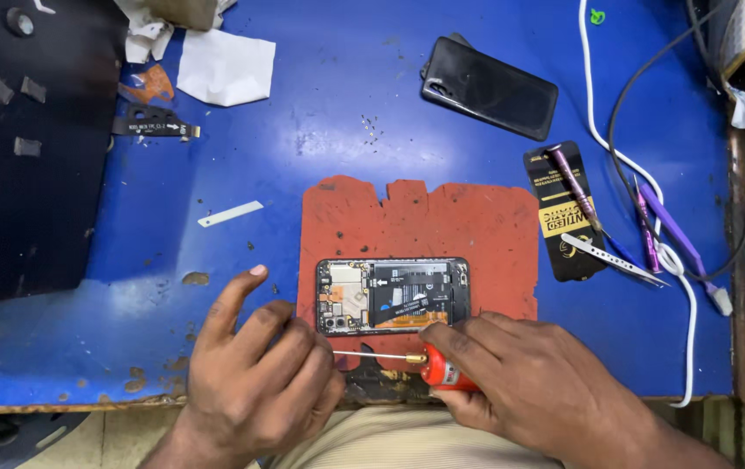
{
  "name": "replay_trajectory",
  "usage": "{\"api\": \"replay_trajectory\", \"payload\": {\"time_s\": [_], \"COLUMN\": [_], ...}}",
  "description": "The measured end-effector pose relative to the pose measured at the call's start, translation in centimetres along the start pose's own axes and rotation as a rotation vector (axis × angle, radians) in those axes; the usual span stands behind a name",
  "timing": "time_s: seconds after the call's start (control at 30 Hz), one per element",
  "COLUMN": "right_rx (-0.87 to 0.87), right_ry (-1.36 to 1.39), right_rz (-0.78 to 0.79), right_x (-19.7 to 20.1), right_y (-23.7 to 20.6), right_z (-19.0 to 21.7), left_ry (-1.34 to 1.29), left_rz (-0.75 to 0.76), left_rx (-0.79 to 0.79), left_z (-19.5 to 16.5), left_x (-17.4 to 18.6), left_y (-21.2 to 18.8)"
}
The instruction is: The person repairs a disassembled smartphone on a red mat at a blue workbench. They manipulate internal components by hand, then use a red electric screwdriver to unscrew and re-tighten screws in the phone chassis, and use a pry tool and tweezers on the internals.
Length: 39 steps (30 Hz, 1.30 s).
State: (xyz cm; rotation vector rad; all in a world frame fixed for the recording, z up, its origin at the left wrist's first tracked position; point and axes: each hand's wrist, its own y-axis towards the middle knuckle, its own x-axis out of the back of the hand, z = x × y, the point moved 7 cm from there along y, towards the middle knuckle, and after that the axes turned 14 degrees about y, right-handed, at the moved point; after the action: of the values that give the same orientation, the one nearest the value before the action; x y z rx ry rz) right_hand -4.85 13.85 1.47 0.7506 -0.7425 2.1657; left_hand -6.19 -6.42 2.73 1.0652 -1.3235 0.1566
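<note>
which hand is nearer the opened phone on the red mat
Right. The right hand, gripping the red screwdriver, has fingertips at the opened phone's lower edge. The left hand rests on the mat's left side, short of it.

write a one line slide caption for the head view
Right hand holds a red screwdriver beside an opened phone on a red mat.

Red-handled screwdriver [424, 360] beside opened phone [393, 295]

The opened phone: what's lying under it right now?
The opened phone lies on an orange-red mat with a notched top edge, which rests on the blue table. The mat's near edge is partly covered by both hands and the red screwdriver.
</note>
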Motion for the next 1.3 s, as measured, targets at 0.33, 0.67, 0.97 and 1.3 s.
{"api": "replay_trajectory", "payload": {"time_s": [0.33,0.67,0.97,1.3], "right_rx": [-0.329,-0.255,-0.300,-0.189], "right_ry": [-0.143,-0.027,0.033,-0.179], "right_rz": [-0.195,-0.399,-0.499,-0.502], "right_x": [2.0,0.4,0.7,-0.8], "right_y": [-3.4,-4.6,-4.5,-3.8], "right_z": [-5.0,-5.8,-5.0,-1.8], "left_ry": [0.178,0.169,-0.276,-0.054], "left_rz": [-0.098,0.073,0.334,0.159], "left_rx": [0.457,0.470,0.319,0.392], "left_z": [7.0,7.2,3.7,-1.4], "left_x": [4.2,0.2,-3.4,-4.7], "left_y": [-3.3,-3.0,-1.5,-1.1]}}
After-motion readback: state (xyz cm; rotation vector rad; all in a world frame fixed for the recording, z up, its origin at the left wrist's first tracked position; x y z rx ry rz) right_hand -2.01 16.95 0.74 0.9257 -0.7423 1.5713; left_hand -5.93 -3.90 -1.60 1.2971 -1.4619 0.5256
